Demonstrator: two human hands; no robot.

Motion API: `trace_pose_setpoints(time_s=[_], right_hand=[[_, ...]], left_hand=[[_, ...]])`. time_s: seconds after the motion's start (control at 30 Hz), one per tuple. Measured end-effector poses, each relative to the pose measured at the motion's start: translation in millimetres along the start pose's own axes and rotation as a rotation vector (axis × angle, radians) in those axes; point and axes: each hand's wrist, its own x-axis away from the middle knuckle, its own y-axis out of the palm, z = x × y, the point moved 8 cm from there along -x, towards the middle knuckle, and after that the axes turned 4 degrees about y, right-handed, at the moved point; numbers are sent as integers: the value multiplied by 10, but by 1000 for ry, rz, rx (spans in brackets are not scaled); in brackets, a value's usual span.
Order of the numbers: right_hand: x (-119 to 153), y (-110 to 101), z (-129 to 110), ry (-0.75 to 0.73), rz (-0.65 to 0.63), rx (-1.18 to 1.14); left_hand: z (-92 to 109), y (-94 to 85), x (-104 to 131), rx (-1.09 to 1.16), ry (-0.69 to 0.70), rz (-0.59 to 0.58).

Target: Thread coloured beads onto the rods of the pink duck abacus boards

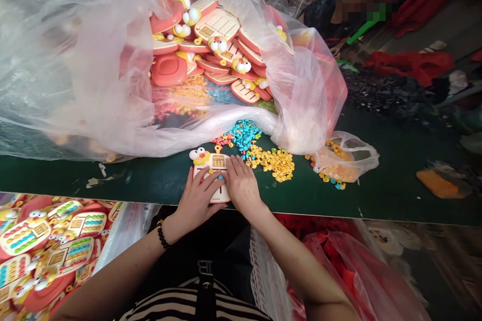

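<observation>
A cream and red toy board [205, 166] with slots and a yellow duck-like head with bulging white eyes lies at the table's front edge. My left hand [196, 194] holds it from the left, fingers over its face and thumb at its lower edge. Over its right side, my right hand [244, 184] has its fingers close together; what lies under the fingertips is hidden. A small blue piece shows between the hands. Just behind are heaps of small yellow pieces [278, 163], blue pieces [244, 134] and red pieces [223, 139].
A large clear plastic bag [94, 60] holding many toy boards [216, 22] covers the back of the green table [391, 195]. A small bag of pieces [341, 163] sits to the right. Filled boards [52, 246] lie lower left. Another person [327, 12] is at back right.
</observation>
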Motion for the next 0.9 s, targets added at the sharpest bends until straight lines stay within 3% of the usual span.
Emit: trace_pose_setpoints(time_s=[0.13,0.3,0.43,0.53,0.6,0.73,0.9], right_hand=[[192,42,-113,30,-39,-112],[190,-50,-183,-52,-60,-355],[62,-263,167,-35,69,-527],[-126,-307,578,102,178,-334],[-281,-214,692,73,116,-166],[-462,-67,708,-36,-3,-14],[-380,-251,493,-58,160,-86]], left_hand=[[-25,1,17,27,-17,31],[-44,-35,33,62,-29,91],[-36,-30,37,60,-30,89],[-41,-28,35,52,-49,86],[-47,-32,32,48,-63,88],[-52,-38,26,50,-72,85],[-47,-34,16,51,-65,78]])
